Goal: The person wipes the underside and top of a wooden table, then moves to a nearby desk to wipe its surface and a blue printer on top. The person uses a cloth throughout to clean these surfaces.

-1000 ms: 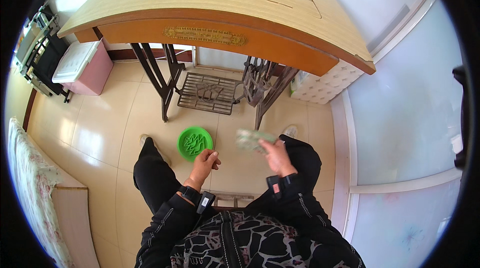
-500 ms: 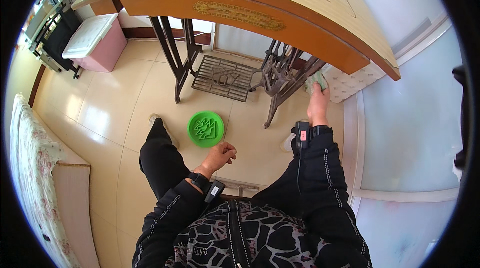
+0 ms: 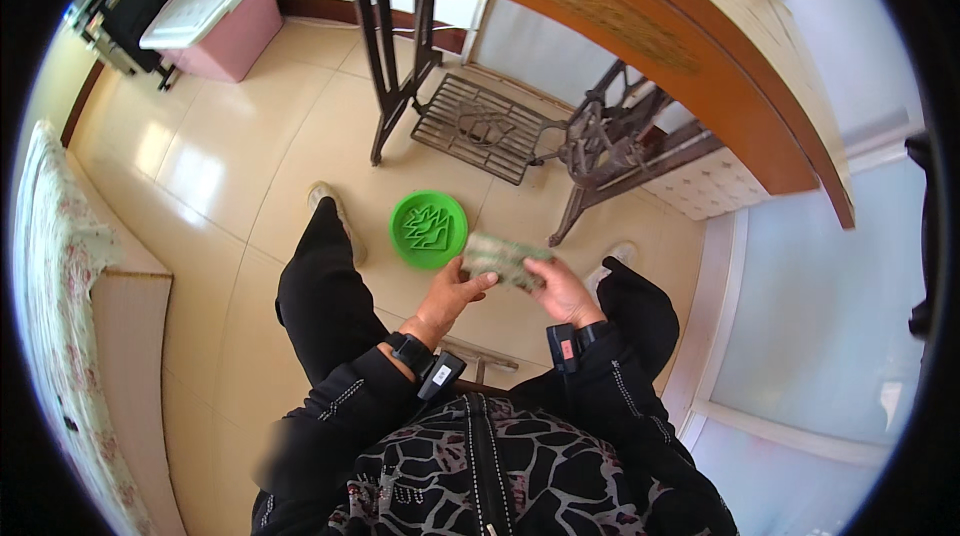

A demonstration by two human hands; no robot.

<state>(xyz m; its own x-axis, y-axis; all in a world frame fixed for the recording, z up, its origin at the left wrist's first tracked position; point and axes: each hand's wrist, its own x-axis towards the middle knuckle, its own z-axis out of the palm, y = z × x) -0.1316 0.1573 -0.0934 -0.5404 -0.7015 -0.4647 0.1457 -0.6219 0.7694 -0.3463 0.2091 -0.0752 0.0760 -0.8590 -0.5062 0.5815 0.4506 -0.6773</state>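
Between my hands, above the floor in front of my body, is a cleaning cloth with pale green and whitish stripes, a little blurred. My right hand grips its right end, thumb on top. My left hand pinches its left edge with thumb and fingers. Just beyond my left hand, on the tiled floor, sits a round bright green basin with a raised zigzag shape inside.
Ahead stands a wooden sewing-machine table on dark iron legs, with a grated treadle below. A pink storage box with a whitish lid is at the far left. Frosted panels line the right; a flowered cloth covers furniture at left.
My right hand has come back from beside the table's right leg, bringing the cloth to the middle. My left hand has moved slightly up and taken its left edge. The view has turned.
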